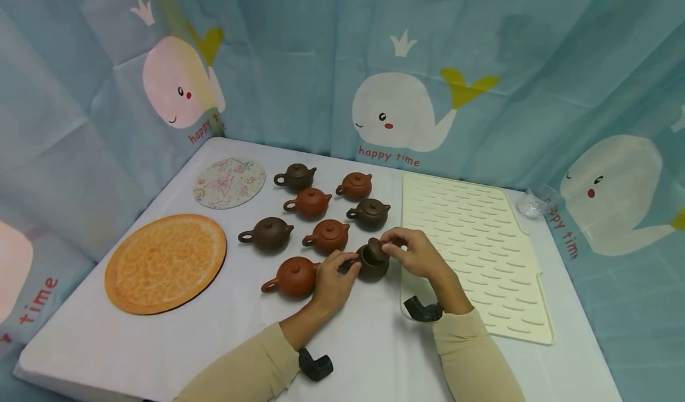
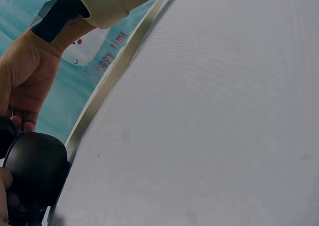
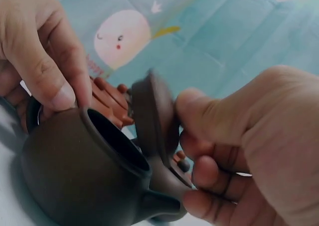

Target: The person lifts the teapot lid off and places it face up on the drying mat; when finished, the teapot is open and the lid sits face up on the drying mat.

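A dark brown teapot (image 1: pixel 373 273) stands on the white table with its mouth uncovered. My left hand (image 1: pixel 336 280) pinches its looped handle; the right wrist view shows the thumb on top by the rim, with the left hand (image 3: pixel 45 56) partly cut off. The matching lid (image 3: pixel 157 118) is tilted nearly on edge, just above and beside the teapot's opening. My right hand (image 1: pixel 417 254) holds that lid by its knob, which the fingers mostly hide. A reddish-brown teapot (image 1: pixel 296 278) sits right beside my left hand.
Several more lidded teapots, dark brown (image 1: pixel 272 234) and reddish (image 1: pixel 329 236), are grouped behind and left. A cream ridged mat (image 1: pixel 471 259) lies to the right, a clear cup (image 1: pixel 531 204) beyond it. Leftward are a round orange mat (image 1: pixel 166 264) and a floral mat (image 1: pixel 229 183).
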`<action>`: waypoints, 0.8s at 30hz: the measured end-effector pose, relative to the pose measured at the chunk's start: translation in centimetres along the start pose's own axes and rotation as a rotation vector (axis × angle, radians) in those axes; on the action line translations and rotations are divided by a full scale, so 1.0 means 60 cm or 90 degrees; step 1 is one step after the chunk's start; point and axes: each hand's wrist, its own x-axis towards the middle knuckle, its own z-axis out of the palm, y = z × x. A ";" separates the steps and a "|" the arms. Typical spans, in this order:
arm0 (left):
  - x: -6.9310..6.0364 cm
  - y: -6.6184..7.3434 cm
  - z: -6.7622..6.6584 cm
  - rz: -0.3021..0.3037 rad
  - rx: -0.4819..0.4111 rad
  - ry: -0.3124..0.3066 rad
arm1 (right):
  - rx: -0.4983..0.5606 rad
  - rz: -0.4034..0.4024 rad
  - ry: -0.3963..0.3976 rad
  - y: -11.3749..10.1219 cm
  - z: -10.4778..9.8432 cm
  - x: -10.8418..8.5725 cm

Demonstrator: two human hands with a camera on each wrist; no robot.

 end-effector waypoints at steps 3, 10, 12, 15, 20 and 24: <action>-0.001 0.000 0.000 -0.003 0.006 0.001 | 0.055 0.019 0.009 -0.007 -0.002 -0.001; 0.000 -0.001 0.000 -0.017 0.008 -0.007 | 0.171 0.074 0.057 -0.043 -0.014 -0.001; 0.000 -0.001 0.001 -0.022 0.008 -0.008 | 0.231 0.080 0.083 -0.027 -0.013 -0.003; -0.001 -0.001 0.001 -0.025 0.008 -0.008 | 0.353 0.069 0.109 -0.001 -0.010 -0.004; -0.001 -0.001 0.000 -0.018 0.006 -0.010 | 0.532 0.044 0.105 0.000 -0.012 -0.007; -0.001 0.000 0.000 -0.011 0.014 -0.011 | 0.623 0.029 0.090 -0.006 -0.015 -0.010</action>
